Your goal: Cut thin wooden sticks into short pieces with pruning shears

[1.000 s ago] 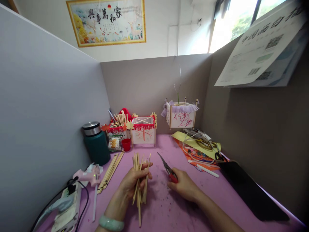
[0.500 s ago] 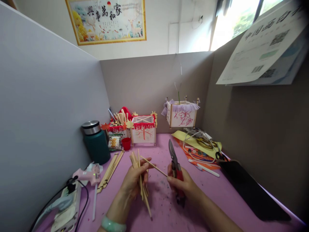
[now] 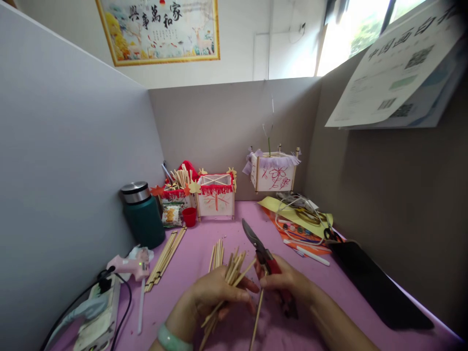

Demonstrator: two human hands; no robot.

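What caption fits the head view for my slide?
Left hand clutches a bundle of wooden sticks while right hand holds red-handled cutters over a pink desk.

Fanned bamboo sticks [image 3: 234, 267], red-handled shears [image 3: 260, 249] tilted

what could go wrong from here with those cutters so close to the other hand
1. The cutters in the right hand point their blades up beside the left hand; a slip might nick it.
2. The bundle of sticks fans loosely out of that hand, so some could slide out.
3. A single stick hangs by the right hand and may drop.
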